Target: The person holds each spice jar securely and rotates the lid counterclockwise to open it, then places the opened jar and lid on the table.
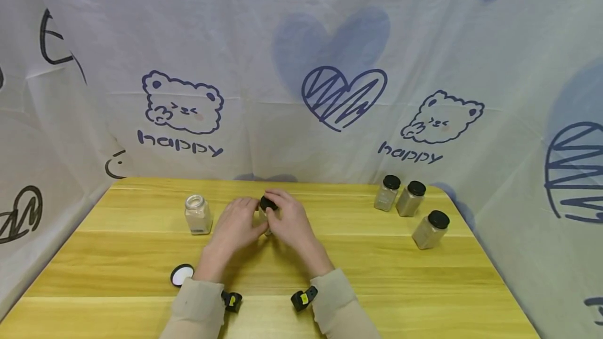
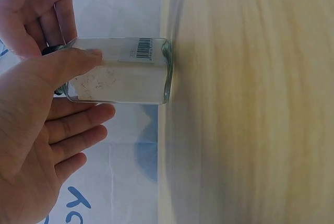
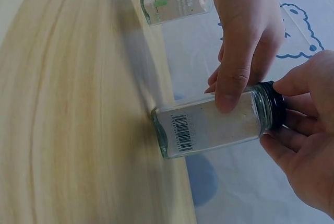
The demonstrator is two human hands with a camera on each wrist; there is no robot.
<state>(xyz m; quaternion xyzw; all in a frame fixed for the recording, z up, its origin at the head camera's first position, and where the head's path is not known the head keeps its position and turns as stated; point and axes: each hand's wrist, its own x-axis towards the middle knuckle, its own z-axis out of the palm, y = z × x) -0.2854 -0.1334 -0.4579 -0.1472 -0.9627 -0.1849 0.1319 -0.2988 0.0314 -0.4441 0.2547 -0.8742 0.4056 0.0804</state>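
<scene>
A square glass jar (image 3: pixel 209 130) with pale contents and a barcode label stands upright on the table, between both hands. My left hand (image 1: pixel 234 225) holds the jar's body, its thumb along the near side in the left wrist view. Around the black lid (image 3: pixel 276 106) on the jar's top, my right hand (image 1: pixel 288 218) has its thumb and fingers in a grip. The lid sits on the jar's neck; how tightly it is screwed cannot be told. In the head view the hands hide most of this jar.
To the left stands a lidless glass jar (image 1: pixel 198 217). A loose black lid (image 1: pixel 181 275), white inside facing up, lies near the left sleeve. Three black-lidded jars stand at the right: one at the back (image 1: pixel 387 195), another beside it (image 1: pixel 411 200), one nearer (image 1: pixel 430 232). A printed curtain hangs behind the table.
</scene>
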